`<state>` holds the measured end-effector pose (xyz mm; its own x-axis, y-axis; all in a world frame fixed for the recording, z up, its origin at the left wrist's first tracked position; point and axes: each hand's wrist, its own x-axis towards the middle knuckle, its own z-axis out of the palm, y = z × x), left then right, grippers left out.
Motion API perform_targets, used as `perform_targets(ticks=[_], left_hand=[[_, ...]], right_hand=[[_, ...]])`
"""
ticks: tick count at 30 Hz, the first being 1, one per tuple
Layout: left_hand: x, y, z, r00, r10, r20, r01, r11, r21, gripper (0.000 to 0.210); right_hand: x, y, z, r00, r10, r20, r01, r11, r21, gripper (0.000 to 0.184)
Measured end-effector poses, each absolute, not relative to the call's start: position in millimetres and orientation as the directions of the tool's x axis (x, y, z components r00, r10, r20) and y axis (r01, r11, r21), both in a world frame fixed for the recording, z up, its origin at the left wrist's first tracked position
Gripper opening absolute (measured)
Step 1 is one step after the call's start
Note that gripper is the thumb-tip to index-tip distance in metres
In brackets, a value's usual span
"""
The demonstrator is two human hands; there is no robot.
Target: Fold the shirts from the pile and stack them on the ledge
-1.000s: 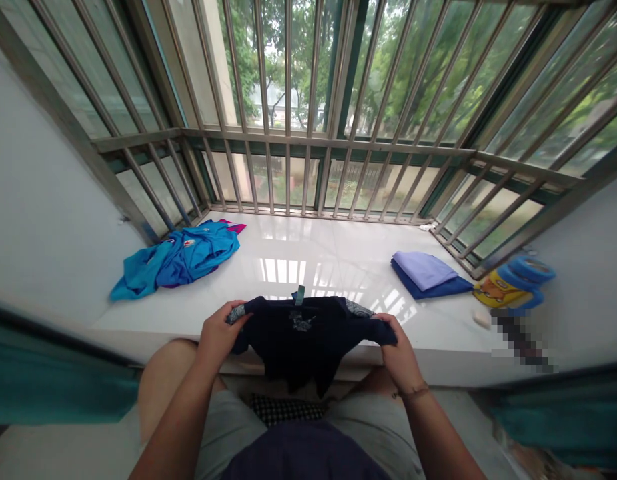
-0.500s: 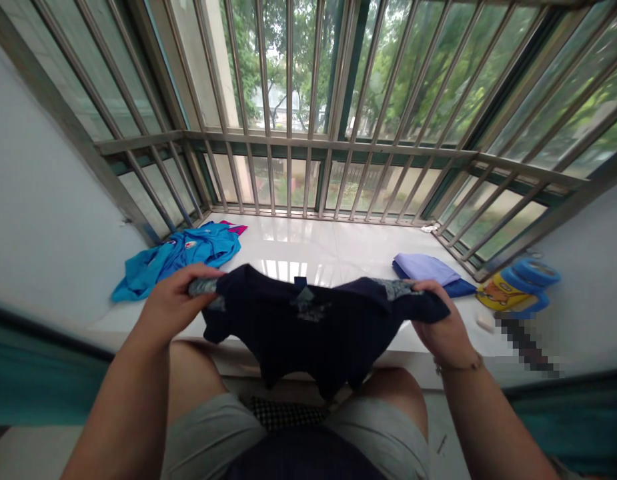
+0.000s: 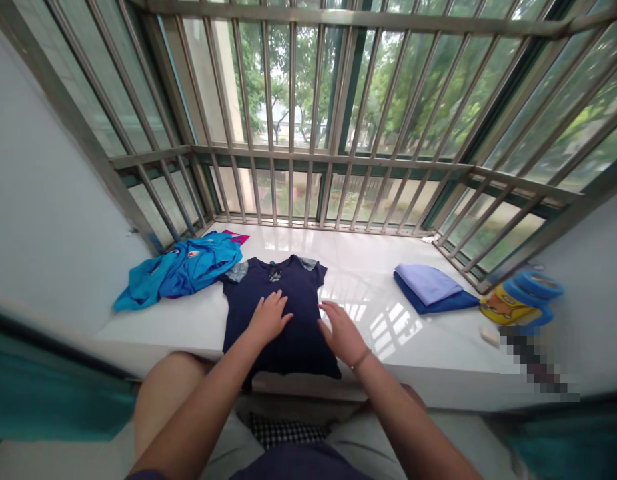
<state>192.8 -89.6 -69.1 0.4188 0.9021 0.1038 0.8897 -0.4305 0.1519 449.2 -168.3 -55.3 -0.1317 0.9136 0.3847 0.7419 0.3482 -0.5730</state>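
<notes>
A dark navy T-shirt (image 3: 268, 300) with grey patterned shoulders lies spread on the white window ledge, its collar toward the window. The lower hem hangs past the ledge's front edge. My left hand (image 3: 269, 320) rests open on the middle of the shirt, fingers spread. At the shirt's right side is my right hand (image 3: 342, 332), open, its fingertips by the fabric edge; whether they touch it I cannot tell.
A crumpled bright blue garment (image 3: 188, 267) lies at the left, close to the shirt's sleeve. Folded lavender and dark blue cloths (image 3: 428, 283) sit at the right, beside a blue and yellow jug (image 3: 521, 300). Metal bars (image 3: 308, 160) close off the window behind the ledge (image 3: 368, 253).
The T-shirt, held up by its shoulders between both hands before, now lies flat on the ledge, further left. Both hands have let go and moved inward over it.
</notes>
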Motion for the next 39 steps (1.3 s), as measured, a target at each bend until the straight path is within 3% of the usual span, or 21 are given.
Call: perform_targets(ticks=[4,8,13,16,20,24,32,36,39], left_hand=[[202,-130,-123,0.443,0.892,0.087,0.878,-0.451,0.157,0.069],[214,-167,-131,0.491,0.867,0.09,0.851,-0.499,0.163,0.079],[238,-224,-133,0.61,0.783,0.116,0.752,-0.619,0.225,0.094],[249,-240,-131,0.67,0.73,0.131,0.677,-0.674,0.296,0.082],[234,-218,-127,0.512,0.844,0.159,0.788,-0.536,0.304,0.06],[184,-176,-130,0.365,0.915,0.172,0.89,-0.397,0.224,0.06],[110,-135,-119,0.63,0.776,0.024,0.739,-0.609,0.288,0.068],[137,-125,-101,0.562,0.817,0.129,0.756,-0.571,0.321,0.046],[191,-121,-91,0.55,0.792,0.265,0.717,-0.61,0.336,0.04]], right_hand=[[414,-200,-90,-0.287,0.948,0.137,0.886,0.317,-0.339,0.057],[422,-219,-83,-0.22,0.969,0.108,0.939,0.241,-0.245,0.033],[445,-222,-70,-0.103,0.97,0.221,0.954,0.159,-0.253,0.029],[462,-210,-82,-0.078,0.961,0.265,0.96,0.144,-0.24,0.038],[491,-196,-102,-0.026,0.975,0.219,0.977,0.071,-0.2,0.045],[511,-199,-106,0.012,0.978,0.21,0.982,0.028,-0.186,0.04],[499,-241,-98,0.052,0.976,0.211,0.982,-0.011,-0.188,0.021],[508,-221,-88,0.21,0.944,0.256,0.955,-0.142,-0.259,0.021],[514,-192,-88,0.312,0.921,0.232,0.927,-0.242,-0.287,0.039]])
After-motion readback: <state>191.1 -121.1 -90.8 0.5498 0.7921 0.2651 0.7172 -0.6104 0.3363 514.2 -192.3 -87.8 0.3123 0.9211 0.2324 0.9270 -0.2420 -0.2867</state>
